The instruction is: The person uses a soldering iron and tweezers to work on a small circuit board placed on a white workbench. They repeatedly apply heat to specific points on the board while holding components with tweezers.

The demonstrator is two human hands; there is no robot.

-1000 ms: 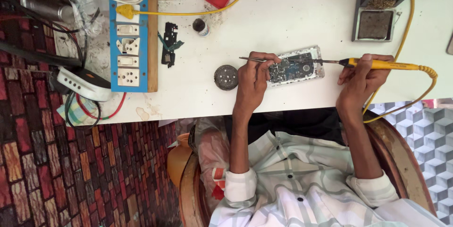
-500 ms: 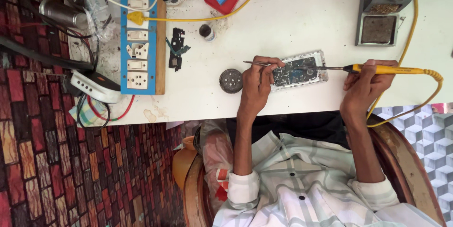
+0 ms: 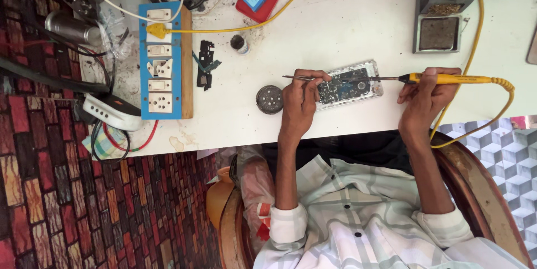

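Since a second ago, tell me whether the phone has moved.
No. The phone sits just as close to the round tin, on its right; only the view drifted.

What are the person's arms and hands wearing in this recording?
Both forearms are bare. The shirt is pale with a faint grey-green check and dark buttons, each sleeve rolled into a thick cuff near the elbow, left cuff and right cuff. The left hand and right hand show no gloves, and no rings or watch are visible.

Opened phone (image 3: 349,85) lies on table (image 3: 347,28) between both hands, socket board (image 3: 164,61) far left.
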